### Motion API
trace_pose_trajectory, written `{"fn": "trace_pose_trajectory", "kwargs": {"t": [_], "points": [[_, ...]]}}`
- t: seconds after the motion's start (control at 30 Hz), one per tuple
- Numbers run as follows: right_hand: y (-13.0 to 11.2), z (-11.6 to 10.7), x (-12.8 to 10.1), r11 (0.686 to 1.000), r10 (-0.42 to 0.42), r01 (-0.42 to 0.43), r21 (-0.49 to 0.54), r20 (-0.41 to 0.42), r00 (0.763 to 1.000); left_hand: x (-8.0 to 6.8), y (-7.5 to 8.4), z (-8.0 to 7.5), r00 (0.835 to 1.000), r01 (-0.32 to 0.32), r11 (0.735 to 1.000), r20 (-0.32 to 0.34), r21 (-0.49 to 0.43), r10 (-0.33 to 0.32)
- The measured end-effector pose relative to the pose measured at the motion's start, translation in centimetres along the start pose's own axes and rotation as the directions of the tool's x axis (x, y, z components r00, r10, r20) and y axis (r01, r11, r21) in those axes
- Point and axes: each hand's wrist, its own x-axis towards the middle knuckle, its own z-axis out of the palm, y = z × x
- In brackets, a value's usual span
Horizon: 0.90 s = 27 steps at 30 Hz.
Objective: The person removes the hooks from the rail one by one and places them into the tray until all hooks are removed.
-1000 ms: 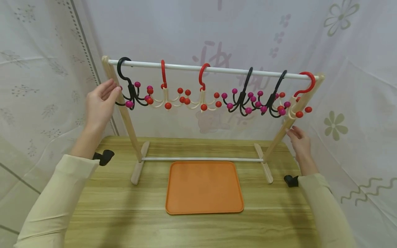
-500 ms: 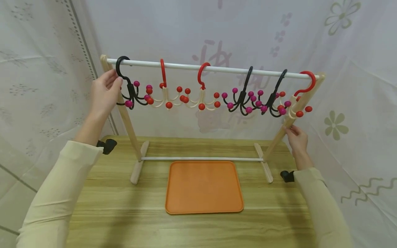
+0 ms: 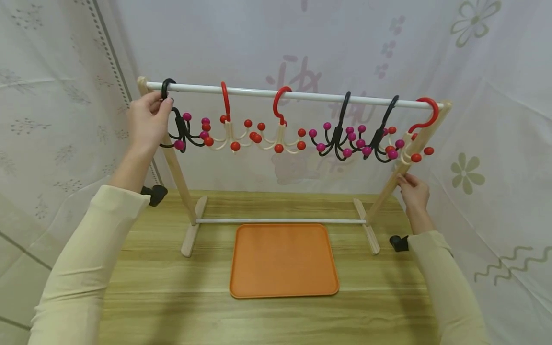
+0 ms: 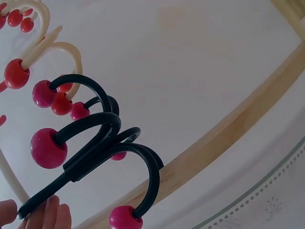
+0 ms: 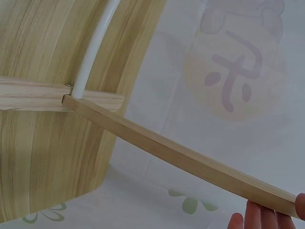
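A wooden table [image 3: 172,287] fills the lower frame, bearing a wooden rack [image 3: 181,177] with a white rail [image 3: 302,97] across the upper middle and an orange tray [image 3: 283,260] at centre. At upper left, the left hand [image 3: 148,120] pinches the black hook [image 3: 178,125] hanging at the rail's left end. At right, the right hand [image 3: 413,191] has its fingers [image 5: 259,217] curled on the rack's right post [image 3: 401,167].

Bright, even, soft light; faint shadows; wide-angle bending at edges.
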Motion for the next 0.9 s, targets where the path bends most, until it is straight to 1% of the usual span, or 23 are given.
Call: {"fn": "trace_pose_trajectory", "kwargs": {"t": [0.2, 0.3, 0.37, 0.43, 0.5, 0.53, 0.57, 0.6, 0.67, 0.7, 0.73, 0.77, 0.8, 0.83, 0.9], "points": [[0.0, -0.1, 0.2, 0.999, 0.011, -0.011, 0.037, 0.013, 1.000, 0.2, 0.3, 0.2, 0.999, -0.008, 0.998, -0.045, 0.063, 0.011], [0.7, -0.1, 1.2, 0.999, 0.003, -0.004, 0.043, 0.016, 1.000, 0.2, 0.4, 0.3, 0.998, -0.011, 0.995, -0.055, 0.094, 0.016], [2.0, -0.2, 2.8, 0.999, -0.016, 0.015, 0.046, 0.018, 1.000, 0.2, 0.4, 0.4, 0.997, -0.026, 0.992, -0.064, 0.121, 0.034], [4.4, -0.3, 5.7, 0.993, -0.057, 0.052, 0.110, 0.041, 0.998, 0.2, 0.4, 0.4, 0.995, -0.048, 0.988, -0.074, 0.146, 0.059], [6.6, -0.4, 8.3, 0.988, -0.083, 0.075, 0.135, 0.059, 0.995, 0.1, 0.4, 0.5, 0.992, -0.072, 0.986, -0.090, 0.150, 0.086], [7.9, -0.6, 9.7, 0.978, -0.101, 0.085, 0.189, 0.078, 0.992, 0.1, 0.4, 0.5, 0.991, -0.081, 0.987, -0.099, 0.141, 0.095], [8.7, -0.6, 10.7, 0.979, -0.107, 0.091, 0.181, 0.080, 0.991, 0.1, 0.4, 0.5, 0.988, -0.092, 0.986, -0.110, 0.137, 0.108], [9.3, -0.7, 11.5, 0.976, -0.102, 0.084, 0.199, 0.082, 0.991, 0.1, 0.4, 0.5, 0.986, -0.102, 0.987, -0.122, 0.126, 0.117], [9.2, -0.6, 11.4, 0.984, -0.085, 0.072, 0.162, 0.072, 0.994, -0.1, 0.6, 0.4, 0.981, -0.115, 0.988, -0.146, 0.098, 0.129], [8.7, -0.6, 10.9, 0.987, -0.075, 0.064, 0.148, 0.071, 0.995, -0.1, 0.7, 0.3, 0.977, -0.127, 0.988, -0.157, 0.092, 0.141], [8.8, -0.6, 11.0, 0.980, -0.089, 0.071, 0.187, 0.086, 0.992, -0.1, 0.8, 0.2, 0.975, -0.135, 0.988, -0.170, 0.080, 0.147], [7.7, -0.5, 9.6, 0.989, -0.074, 0.064, 0.134, 0.070, 0.995, -0.2, 0.9, 0.1, 0.970, -0.147, 0.986, -0.182, 0.073, 0.158], [6.8, -0.5, 8.6, 0.988, -0.064, 0.053, 0.147, 0.072, 0.995, -0.3, 1.1, 0.0, 0.967, -0.155, 0.986, -0.194, 0.057, 0.163], [5.9, -0.5, 7.3, 0.989, -0.075, 0.065, 0.131, 0.074, 0.994, -0.3, 1.2, -0.1, 0.966, -0.157, 0.987, -0.202, 0.046, 0.163], [4.0, -0.4, 4.8, 0.993, -0.067, 0.062, 0.097, 0.052, 0.996, -0.5, 1.4, -0.4, 0.962, -0.167, 0.986, -0.216, 0.028, 0.169]]}}
